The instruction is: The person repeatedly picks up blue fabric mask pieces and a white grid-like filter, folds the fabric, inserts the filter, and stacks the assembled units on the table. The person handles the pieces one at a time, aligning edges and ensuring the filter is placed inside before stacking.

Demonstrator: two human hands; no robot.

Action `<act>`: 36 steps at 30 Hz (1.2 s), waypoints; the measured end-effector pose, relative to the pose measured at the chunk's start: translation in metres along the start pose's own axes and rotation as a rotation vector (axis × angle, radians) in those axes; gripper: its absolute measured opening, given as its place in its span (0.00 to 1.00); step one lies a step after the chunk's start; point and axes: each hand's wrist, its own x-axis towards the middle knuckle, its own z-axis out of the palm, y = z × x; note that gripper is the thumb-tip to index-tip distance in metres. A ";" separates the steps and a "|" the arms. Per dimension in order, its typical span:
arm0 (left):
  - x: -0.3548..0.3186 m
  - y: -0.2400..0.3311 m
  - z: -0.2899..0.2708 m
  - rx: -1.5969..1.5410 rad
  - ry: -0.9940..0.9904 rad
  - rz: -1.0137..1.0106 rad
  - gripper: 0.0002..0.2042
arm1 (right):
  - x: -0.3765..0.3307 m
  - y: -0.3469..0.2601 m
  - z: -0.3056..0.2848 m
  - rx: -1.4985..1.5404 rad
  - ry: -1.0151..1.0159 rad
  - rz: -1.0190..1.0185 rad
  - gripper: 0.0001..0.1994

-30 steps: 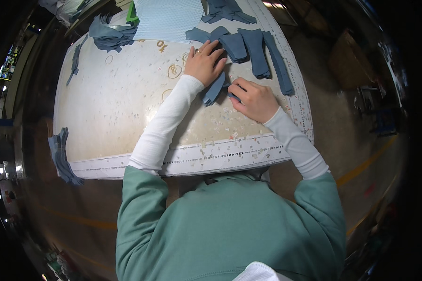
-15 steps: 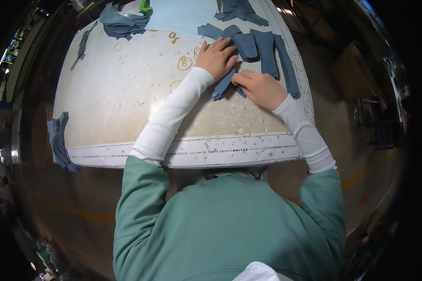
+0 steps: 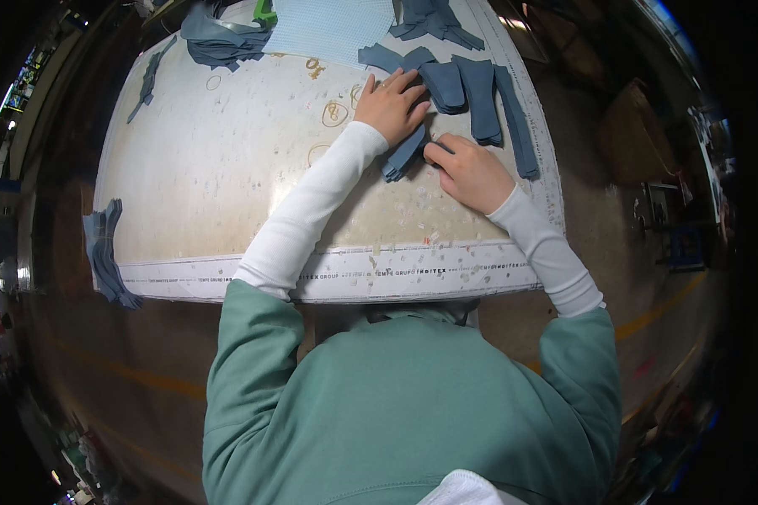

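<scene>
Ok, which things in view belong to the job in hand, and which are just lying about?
Seemingly in the job:
- blue strip stack, under the left hand, with the right hand close by
- matching blue stack farther right, likely related

Apparently just lying about:
- small tan loops
- light-blue sheet
- green object

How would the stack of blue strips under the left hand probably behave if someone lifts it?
The stack of blue strips would probably flex, since the similar blue bundle at far left looks curved. Its layers may slip apart, because their near ends look uneven. It seems unlikely to roll, as it lies flat under the left hand.
</scene>
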 end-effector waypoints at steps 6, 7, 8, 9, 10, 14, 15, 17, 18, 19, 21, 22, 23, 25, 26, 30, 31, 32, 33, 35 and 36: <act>0.005 0.006 -0.010 -0.051 0.035 -0.009 0.22 | 0.010 0.023 -0.062 0.177 0.075 0.025 0.05; 0.006 0.008 -0.015 -0.057 0.082 0.000 0.22 | 0.015 0.032 -0.073 0.168 0.098 0.086 0.05; 0.006 0.010 -0.021 -0.051 0.104 -0.003 0.22 | 0.021 0.043 -0.082 0.174 0.150 0.090 0.05; 0.008 0.011 -0.029 -0.096 0.207 -0.001 0.19 | 0.029 0.056 -0.087 0.188 0.195 0.174 0.06; 0.009 0.012 -0.038 -0.170 0.232 -0.019 0.18 | 0.038 0.071 -0.090 0.226 0.284 0.150 0.06; -0.002 0.015 -0.073 -0.410 0.350 -0.075 0.11 | 0.090 0.150 -0.082 0.156 0.353 0.316 0.10; -0.010 0.019 -0.079 -0.452 0.364 -0.099 0.10 | 0.104 0.169 -0.075 0.181 0.332 0.356 0.12; -0.025 0.025 -0.086 -0.526 0.383 -0.142 0.09 | 0.130 0.203 -0.060 0.151 0.214 0.498 0.20; -0.032 0.028 -0.088 -0.557 0.389 -0.162 0.08 | 0.143 0.216 -0.050 0.112 0.171 0.567 0.25; -0.037 0.029 -0.089 -0.590 0.395 -0.180 0.07 | 0.154 0.225 -0.038 0.061 0.168 0.603 0.28; -0.042 0.028 -0.091 -0.634 0.356 -0.211 0.07 | 0.171 0.235 -0.014 0.022 0.167 0.705 0.33; -0.043 0.027 -0.091 -0.658 0.337 -0.228 0.07 | 0.176 0.236 -0.003 0.035 0.174 0.750 0.34; -0.044 0.026 -0.092 -0.659 0.334 -0.230 0.07 | 0.182 0.236 0.004 0.050 0.181 0.795 0.35; -0.044 0.026 -0.093 -0.693 0.329 -0.234 0.07 | 0.188 0.233 0.019 -0.098 0.208 0.786 0.36; -0.045 0.026 -0.094 -0.703 0.322 -0.242 0.07 | 0.190 0.231 0.025 -0.170 0.219 0.779 0.36; -0.046 0.027 -0.097 -0.721 0.318 -0.238 0.08 | 0.199 0.242 0.025 -0.123 0.265 0.754 0.26; -0.047 0.027 -0.098 -0.728 0.330 -0.242 0.07 | 0.199 0.249 0.020 -0.085 0.344 0.735 0.22; -0.047 0.026 -0.098 -0.733 0.346 -0.248 0.07 | 0.199 0.256 0.015 -0.049 0.410 0.736 0.18; -0.047 0.025 -0.097 -0.732 0.362 -0.251 0.07 | 0.198 0.262 0.009 -0.004 0.491 0.739 0.16; -0.049 0.021 -0.095 -0.751 0.332 -0.309 0.07 | 0.194 0.273 -0.011 0.021 0.496 0.701 0.16; -0.049 0.019 -0.094 -0.752 0.340 -0.317 0.07 | 0.191 0.276 -0.022 0.020 0.525 0.673 0.16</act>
